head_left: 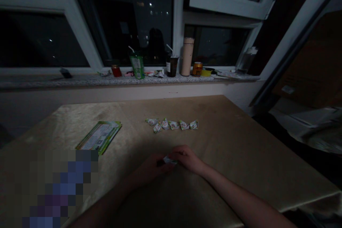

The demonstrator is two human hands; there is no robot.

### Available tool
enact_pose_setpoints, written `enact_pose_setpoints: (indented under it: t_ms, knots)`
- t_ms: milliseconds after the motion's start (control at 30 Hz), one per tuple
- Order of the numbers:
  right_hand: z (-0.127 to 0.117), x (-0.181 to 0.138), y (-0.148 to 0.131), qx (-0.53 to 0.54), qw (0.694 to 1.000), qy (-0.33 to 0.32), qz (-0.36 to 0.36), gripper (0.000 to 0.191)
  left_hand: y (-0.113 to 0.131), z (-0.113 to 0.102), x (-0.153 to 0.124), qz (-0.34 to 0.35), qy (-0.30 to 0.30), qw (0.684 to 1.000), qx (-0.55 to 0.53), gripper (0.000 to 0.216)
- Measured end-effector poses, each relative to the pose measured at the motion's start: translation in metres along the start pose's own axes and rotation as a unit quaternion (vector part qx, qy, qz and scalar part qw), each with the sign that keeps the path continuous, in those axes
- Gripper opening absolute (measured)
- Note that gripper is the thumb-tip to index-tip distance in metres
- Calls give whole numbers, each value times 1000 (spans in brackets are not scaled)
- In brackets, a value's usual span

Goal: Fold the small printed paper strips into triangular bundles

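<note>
Low over the front of the table, my left hand [151, 167] and my right hand [189, 158] meet with fingers closed around a small wrapped candy [169, 160]. Its wrapper is white and green, and fingers partly cover it. A dark patch shows beside my left fingers; I cannot make out what it is. Beyond my hands lies an uneven row of several similar wrapped candies [173, 125], apart from my fingers. To the left, a flat green-and-white package [100, 136] rests on the cloth.
A shiny tan cloth [227, 142] covers the table. On the stone windowsill [107, 79] stand a green cup [137, 66] with a straw, a dark cup [171, 67], a pale pink bottle [187, 57] and an orange can [197, 68]. Blurred blocks hide the lower left.
</note>
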State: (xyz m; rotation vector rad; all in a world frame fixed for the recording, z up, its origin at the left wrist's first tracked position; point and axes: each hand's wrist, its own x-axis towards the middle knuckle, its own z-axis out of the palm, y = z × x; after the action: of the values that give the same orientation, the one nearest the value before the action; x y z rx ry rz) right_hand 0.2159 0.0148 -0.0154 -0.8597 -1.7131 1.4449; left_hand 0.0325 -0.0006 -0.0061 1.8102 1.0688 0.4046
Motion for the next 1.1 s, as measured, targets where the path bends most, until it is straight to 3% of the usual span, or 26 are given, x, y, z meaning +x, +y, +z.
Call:
enact_pose_setpoints:
  t_ms: [467, 600, 800, 1100]
  knots:
    - [-3, 2, 4, -91, 994, 55, -40, 40, -1, 3, 4, 11, 39, 999, -10, 35]
    - [-3, 1, 7, -146, 987, 39, -51, 36, 1, 3, 6, 6, 77, 997, -3, 36]
    - [1, -1, 6, -170, 983, 46, -50, 31, 1, 2, 7, -1, 89, 996, -2, 37]
    - [-4, 5, 11, -61, 993, 92, -46, 28, -1, 6, 11, -4, 148, 989, 4, 39]
